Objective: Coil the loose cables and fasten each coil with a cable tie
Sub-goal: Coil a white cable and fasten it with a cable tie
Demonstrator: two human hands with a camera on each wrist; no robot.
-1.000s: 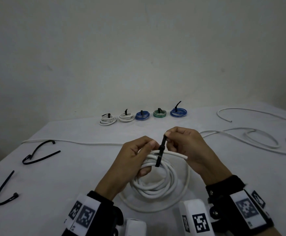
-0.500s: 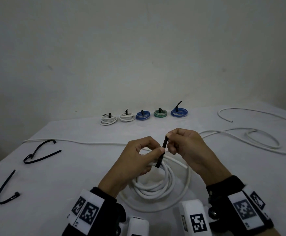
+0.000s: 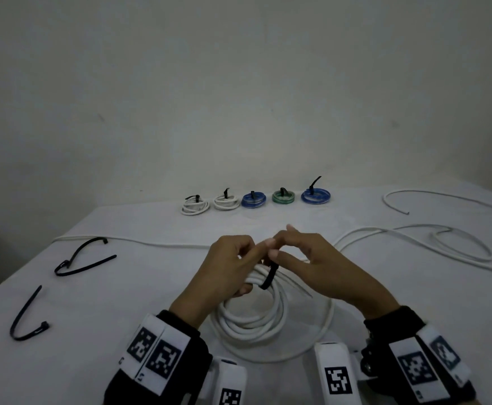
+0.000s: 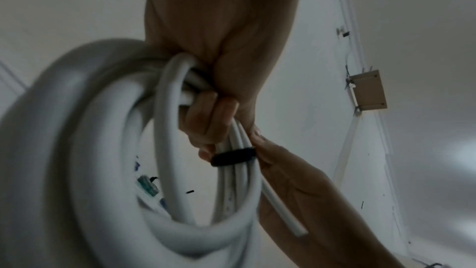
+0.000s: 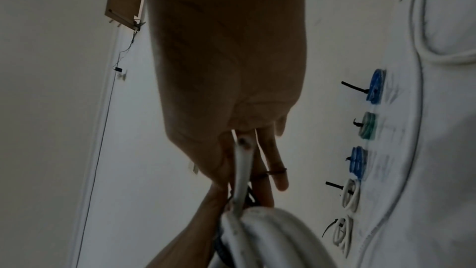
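Note:
A white cable coil (image 3: 253,321) hangs low over the table's front. My left hand (image 3: 230,267) grips its bunched strands at the top, fingers curled round them (image 4: 206,125). A black cable tie (image 3: 269,276) wraps those strands just beyond my left fingers; in the left wrist view it shows as a band (image 4: 233,157). My right hand (image 3: 272,249) meets the left hand and pinches the tie's upper part, which is hidden between the fingers. The coil's free end (image 4: 291,219) sticks out toward my right palm.
Several tied coils line the back: white (image 3: 194,206), white (image 3: 225,201), blue (image 3: 253,199), green (image 3: 282,197), blue (image 3: 315,196). Two loose black ties (image 3: 78,258) (image 3: 25,317) lie at the left. Loose white cable (image 3: 414,244) sprawls at the right and another length (image 3: 128,240) runs left.
The tie's tail stood upright between my hands; now my right hand has closed in over it against the left hand, and the tail is hidden. The coil stays in my left hand.

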